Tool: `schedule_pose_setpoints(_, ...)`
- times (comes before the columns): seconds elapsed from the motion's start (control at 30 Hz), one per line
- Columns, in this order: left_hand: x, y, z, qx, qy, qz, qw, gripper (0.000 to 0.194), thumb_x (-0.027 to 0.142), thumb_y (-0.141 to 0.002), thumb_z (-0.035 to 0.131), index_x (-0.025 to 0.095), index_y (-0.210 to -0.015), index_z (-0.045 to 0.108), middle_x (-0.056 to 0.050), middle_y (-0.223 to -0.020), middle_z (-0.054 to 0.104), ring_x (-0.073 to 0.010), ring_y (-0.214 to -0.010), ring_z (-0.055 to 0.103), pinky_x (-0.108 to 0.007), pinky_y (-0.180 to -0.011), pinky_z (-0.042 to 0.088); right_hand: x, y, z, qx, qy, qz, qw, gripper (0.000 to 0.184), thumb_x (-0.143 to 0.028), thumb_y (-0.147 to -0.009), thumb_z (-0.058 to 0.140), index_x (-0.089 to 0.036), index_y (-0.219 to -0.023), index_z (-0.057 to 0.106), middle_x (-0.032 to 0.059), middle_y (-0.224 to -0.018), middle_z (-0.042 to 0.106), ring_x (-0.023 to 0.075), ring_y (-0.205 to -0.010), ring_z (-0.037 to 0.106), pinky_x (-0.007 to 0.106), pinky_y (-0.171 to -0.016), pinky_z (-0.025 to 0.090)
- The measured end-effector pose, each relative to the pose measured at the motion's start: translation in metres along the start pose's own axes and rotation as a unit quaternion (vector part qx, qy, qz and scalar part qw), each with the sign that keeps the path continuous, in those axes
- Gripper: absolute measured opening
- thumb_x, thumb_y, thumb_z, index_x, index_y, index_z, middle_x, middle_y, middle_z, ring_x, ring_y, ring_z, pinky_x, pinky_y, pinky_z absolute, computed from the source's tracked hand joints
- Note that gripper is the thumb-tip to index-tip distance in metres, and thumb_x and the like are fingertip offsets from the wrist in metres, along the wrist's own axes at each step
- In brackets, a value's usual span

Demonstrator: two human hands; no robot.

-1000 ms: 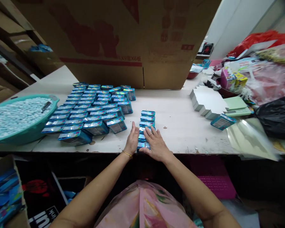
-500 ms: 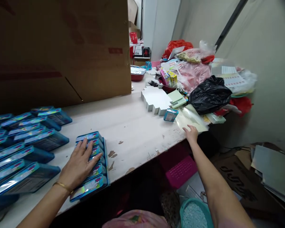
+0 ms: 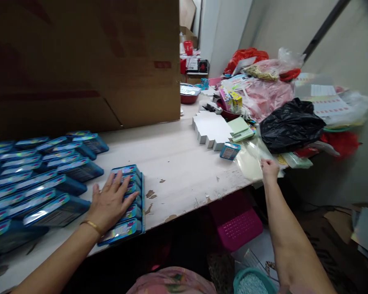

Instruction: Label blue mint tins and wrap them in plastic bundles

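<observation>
My left hand point(image 3: 108, 204) lies with spread fingers on top of a short row of small blue boxes point(image 3: 125, 229) at the table's front edge. The boxes stand side by side with shiny, colourful top faces, and the hand hides part of them. Over at the right edge of the table, my right hand point(image 3: 270, 169) is closed, its fingers pinched at the edge of a thin clear plastic sheet point(image 3: 248, 161). Whether that plastic is a flat sheet or a bag, I cannot tell. One single blue box point(image 3: 230, 151) stands just left of the plastic.
Many more blue boxes point(image 3: 66, 208) stand at the left. A large cardboard carton point(image 3: 141, 98) rises behind them. Stacked white pieces point(image 3: 213, 126), a pale green item point(image 3: 241, 130) and a black plastic bag point(image 3: 291, 122) lie right. Below are a pink basket point(image 3: 239, 228) and turquoise tub point(image 3: 254, 272).
My right hand has gone from reaching with extended fingers to a closed pinch at the plastic's edge. My left hand stays on the row of boxes. The view has turned slightly left.
</observation>
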State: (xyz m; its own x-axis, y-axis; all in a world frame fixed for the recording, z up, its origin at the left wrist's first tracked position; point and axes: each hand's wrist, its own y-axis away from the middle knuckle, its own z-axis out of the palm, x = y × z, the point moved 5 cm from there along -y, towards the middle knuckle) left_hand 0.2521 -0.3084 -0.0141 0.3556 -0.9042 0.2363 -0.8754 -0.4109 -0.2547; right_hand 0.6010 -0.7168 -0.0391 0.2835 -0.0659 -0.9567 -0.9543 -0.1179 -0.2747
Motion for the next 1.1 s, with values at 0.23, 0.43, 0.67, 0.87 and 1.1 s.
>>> schedule_pose_setpoints(0.23, 0.092, 0.006, -0.001, -0.175, 0.567, -0.119, 0.796, 0.047, 0.045, -0.067, 0.059, 0.019, -0.105, 0.051, -0.011, -0.104, 0.058, -0.0218, -0.095, 0.055, -0.038, -0.081, 0.044, -0.129, 0.145, 0.219, -0.289, 0.049, -0.084, 0.952, 0.024, -0.042, -0.074, 0.052, -0.020, -0.062, 0.050, -0.0029, -0.054, 0.048, 0.0105, -0.051, 0.046, 0.024, -0.050, 0.039)
schedule_pose_setpoints(0.43, 0.062, 0.022, -0.007, -0.071, 0.651, -0.250, 0.714, 0.046, 0.042, -0.063, 0.065, 0.021, -0.099, 0.046, -0.006, -0.103, 0.054, -0.0152, -0.089, 0.055, -0.031, -0.073, 0.045, -0.150, 0.197, 0.293, -0.351, -0.056, -0.033, 0.934, 0.025, -0.040, -0.072, 0.055, -0.018, -0.062, 0.049, -0.0057, -0.051, 0.045, 0.0071, -0.046, 0.043, 0.020, -0.045, 0.035)
schedule_pose_setpoints(0.67, 0.041, 0.046, -0.021, -0.075, 0.697, -0.226, 0.676, 0.039, 0.038, -0.065, 0.066, 0.020, -0.095, 0.049, -0.003, -0.088, 0.059, -0.0159, -0.086, 0.057, -0.027, -0.066, 0.047, -0.161, 0.226, 0.307, -0.407, -0.142, 0.021, 0.902, 0.023, -0.040, -0.074, 0.054, -0.017, -0.073, 0.055, -0.0031, -0.061, 0.054, 0.0084, -0.052, 0.050, 0.021, -0.051, 0.042)
schedule_pose_setpoints(0.87, 0.024, 0.051, -0.031, -0.043, 0.774, -0.268, 0.573, 0.025, 0.035, -0.075, 0.056, 0.016, -0.091, 0.056, -0.009, -0.098, 0.061, -0.0176, -0.088, 0.059, -0.026, -0.062, 0.051, -0.180, 0.253, 0.293, -0.413, 0.039, -0.202, 0.887, 0.058, -0.040, -0.069, 0.062, -0.024, -0.122, 0.043, 0.0061, -0.113, 0.052, 0.0204, -0.098, 0.050, 0.035, -0.083, 0.043)
schedule_pose_setpoints(1.1, 0.001, 0.056, -0.033, -0.043, 0.725, -0.318, 0.609, 0.024, 0.034, -0.071, 0.061, 0.010, -0.073, 0.057, -0.008, -0.072, 0.065, -0.0145, -0.063, 0.063, -0.022, -0.051, 0.050, -0.165, 0.275, 0.301, -0.289, 0.313, -0.432, 0.795, 0.029, -0.019, -0.086, 0.038, -0.017, -0.111, 0.052, 0.0082, -0.097, 0.059, 0.0184, -0.087, 0.052, 0.030, -0.076, 0.040)
